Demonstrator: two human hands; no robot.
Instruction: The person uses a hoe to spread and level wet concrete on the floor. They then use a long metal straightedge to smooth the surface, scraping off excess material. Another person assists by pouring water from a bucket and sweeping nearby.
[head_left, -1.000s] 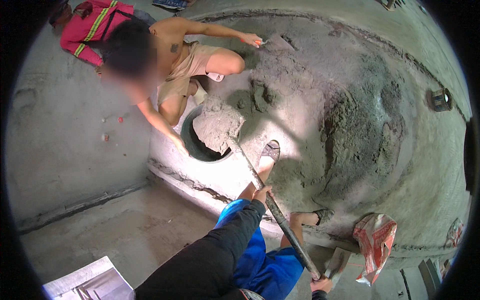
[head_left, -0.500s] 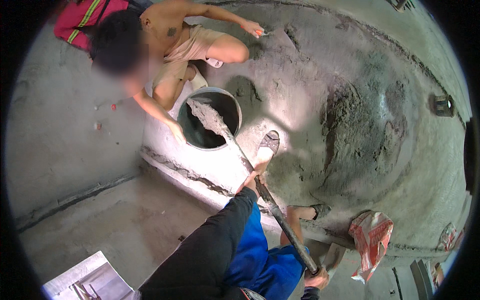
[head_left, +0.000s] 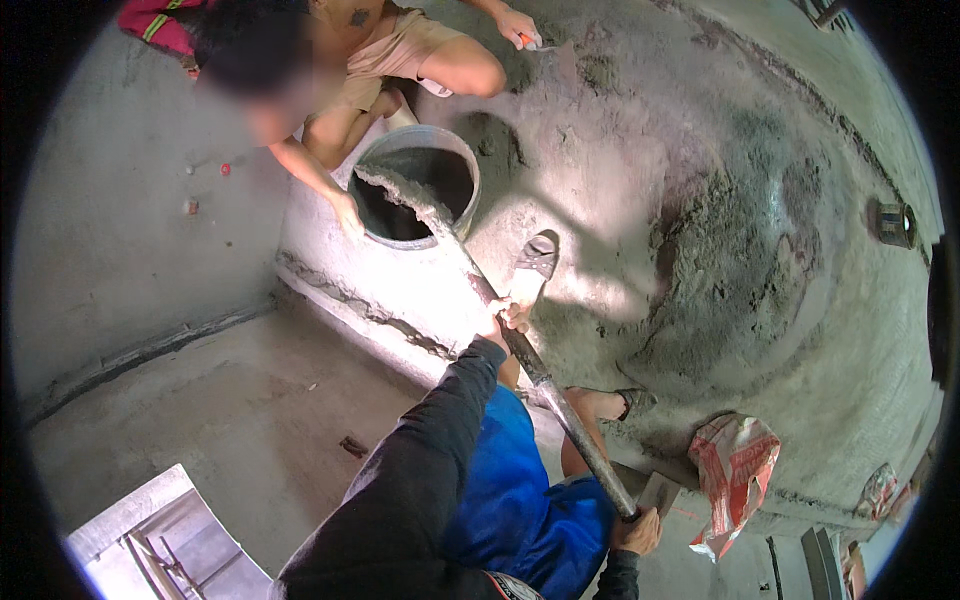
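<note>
Concrete floor [head_left: 860, 340], mortar heap [head_left: 730, 250] rightward. Bucket [head_left: 420, 138] ahead; our shovel [head_left: 570, 422] reaches over its mouth. Our left hand [head_left: 510, 318] and right hand [head_left: 640, 530] both grip it. Probably unloading; next move calls for clearing the rim.

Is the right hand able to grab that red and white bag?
Probably not right now: the right hand is closed around the long handle. The red and white bag lies nearby to its right, so letting go and bending might do it.
</note>
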